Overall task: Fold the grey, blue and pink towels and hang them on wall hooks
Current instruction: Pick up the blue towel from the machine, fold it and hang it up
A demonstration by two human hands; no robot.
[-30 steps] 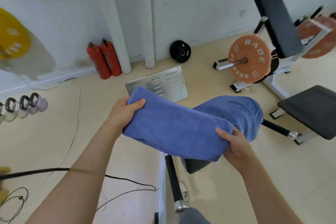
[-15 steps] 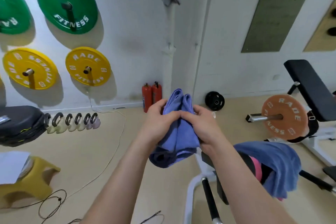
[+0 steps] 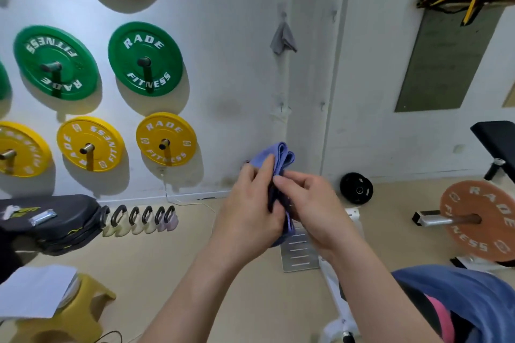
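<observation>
Now both hands clamp the folded blue towel (image 3: 278, 156) at centre frame: left hand (image 3: 250, 211) and right hand (image 3: 312, 209), each grip curled tight, bunching folds upward, likely for the bare hook (image 3: 282, 106) below the hung grey towel (image 3: 282, 39).

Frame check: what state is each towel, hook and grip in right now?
Folded blue towel: bunched, held up, not hung.
Left grip: holds that towel.
Right grip: pinches it.
Grey towel: hanging on top hook.
Lower hook: bare.
Second blue towel: draped loose, not hung.
Pink towel: underneath it, mostly covered.
</observation>
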